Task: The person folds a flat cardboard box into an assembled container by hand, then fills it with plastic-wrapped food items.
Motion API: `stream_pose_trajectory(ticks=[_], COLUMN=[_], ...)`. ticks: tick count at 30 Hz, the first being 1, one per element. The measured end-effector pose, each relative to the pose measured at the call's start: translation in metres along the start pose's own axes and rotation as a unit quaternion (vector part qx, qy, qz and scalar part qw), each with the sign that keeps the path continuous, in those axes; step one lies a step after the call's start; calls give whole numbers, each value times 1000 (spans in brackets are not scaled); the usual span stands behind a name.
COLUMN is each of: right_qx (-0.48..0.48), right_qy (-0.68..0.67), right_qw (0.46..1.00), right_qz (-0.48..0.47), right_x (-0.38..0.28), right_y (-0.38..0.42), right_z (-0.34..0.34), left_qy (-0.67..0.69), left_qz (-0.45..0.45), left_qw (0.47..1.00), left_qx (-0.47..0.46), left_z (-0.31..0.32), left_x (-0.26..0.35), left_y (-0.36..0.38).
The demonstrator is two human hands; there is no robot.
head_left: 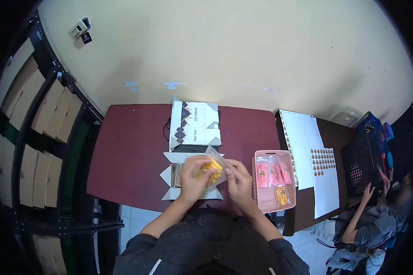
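Note:
Both hands are together over the near middle of the table, around a clear plastic pouch (214, 166) of yellow stick-like pieces. My left hand (195, 178) is closed on the pouch's left side, thumb across its front. At its right edge, the fingers of my right hand (237, 179) pinch the plastic. Under the hands lies an opened white carton (173, 194) with flaps spread; the hands and pouch hide much of its inside. Just beyond is a printed white box (202, 121) with a dark patterned band and lettering.
A pink basket (273, 210) with pink and yellow packets stands on the maroon table (128, 151) at right. Sticker sheets (325, 192) lie on the dark side table. A dark crate (358, 160) is near another person's hands (368, 193). Left, a shelf holds cardboard boxes (34, 176).

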State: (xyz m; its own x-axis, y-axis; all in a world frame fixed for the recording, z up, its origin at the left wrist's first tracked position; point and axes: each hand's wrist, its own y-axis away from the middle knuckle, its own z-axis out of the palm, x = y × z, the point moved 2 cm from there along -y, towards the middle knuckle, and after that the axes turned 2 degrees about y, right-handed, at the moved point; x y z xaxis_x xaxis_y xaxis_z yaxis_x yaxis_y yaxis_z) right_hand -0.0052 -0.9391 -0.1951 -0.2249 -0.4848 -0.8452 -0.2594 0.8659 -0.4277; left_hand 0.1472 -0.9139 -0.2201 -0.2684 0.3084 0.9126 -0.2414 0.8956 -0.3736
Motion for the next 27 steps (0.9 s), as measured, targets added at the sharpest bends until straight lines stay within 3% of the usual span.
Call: stream_pose_trajectory(ticks=[1, 3, 5, 7, 13, 15, 17, 21, 23, 27], right_qx=[3, 18, 4, 10, 70, -7, 0, -3, -34, -102], right_qy=[-2, -67, -107, 0, -165, -359, -354, -315, -305, -268], right_qw=[1000, 997, 993, 999, 982, 919, 919, 938, 944, 942], right_qz=[0, -37, -43, -51, 51, 165, 176, 142, 126, 175], right_x=[-1, -5, 4, 7, 16, 17, 28, 26, 23, 30], right_y=[0, 0, -1, -1, -6, -6, 0, 0, -1, 2], right_z=[3, 6, 3, 3, 3, 4, 3, -5, -13, -26], left_qy=[-2, -13, 32, 111, 134, 67, 78, 26, 40, -54], left_qz=[1, 104, 99, 71, -23, -23, -23, 19, 70, 102], left_qw=[1000, 993, 992, 989, 991, 997, 997, 997, 980, 959], left_qx=[-2, -53, -70, -62, 11, -23, -17, -74, -180, -259], left_z=[5, 16, 14, 16, 18, 12, 12, 1, -7, -19], left_x=[3, 11, 6, 5, 8, 7, 7, 8, 20, 20], left_y=[3, 6, 9, 13, 18, 14, 6, -9, -17, -19])
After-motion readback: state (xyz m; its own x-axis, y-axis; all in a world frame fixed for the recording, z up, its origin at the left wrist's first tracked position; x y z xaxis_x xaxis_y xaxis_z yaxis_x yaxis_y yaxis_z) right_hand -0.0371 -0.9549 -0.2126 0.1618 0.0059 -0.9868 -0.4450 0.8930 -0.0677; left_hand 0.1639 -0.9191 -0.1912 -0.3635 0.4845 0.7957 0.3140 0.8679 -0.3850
